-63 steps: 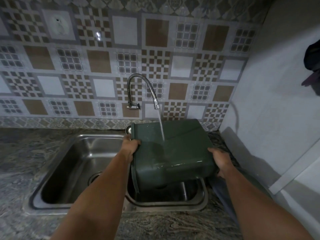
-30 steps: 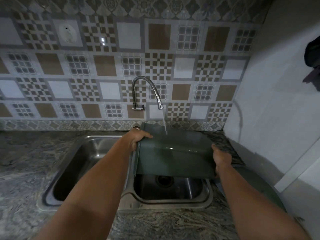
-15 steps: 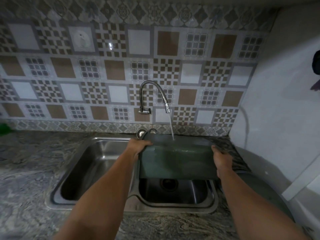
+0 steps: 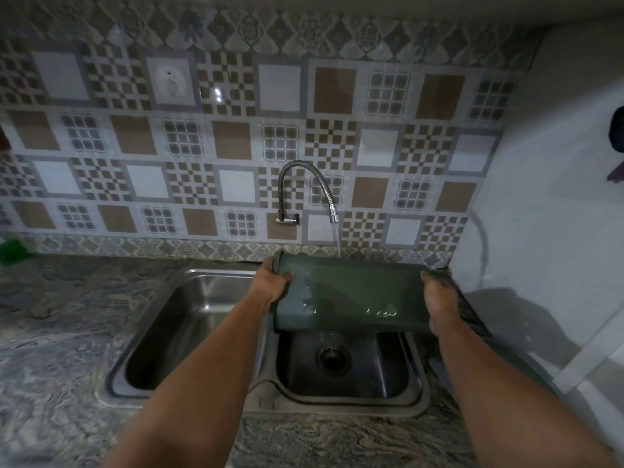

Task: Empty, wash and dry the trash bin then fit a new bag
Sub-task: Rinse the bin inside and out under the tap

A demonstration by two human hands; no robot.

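A green object [image 4: 10, 250] at the left edge is cut off. Two basins in one steel sink [image 4: 189, 332]. The left hand [image 4: 274, 285] and right hand [image 4: 437, 298] each grasp an end of one dark green trash bin [image 4: 351, 295], mid-frame over the right basin, under one running faucet [image 4: 305, 194]. The bin's opening is hidden.

Marbled countertop [image 4: 57, 332] holds 2-basin sink [image 4: 189, 336].

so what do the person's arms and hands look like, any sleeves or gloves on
Both forearms are bare as far as the frame shows, with no sleeves in view. The left hand and right hand wear no gloves, and no watch, bracelet or ring is visible.
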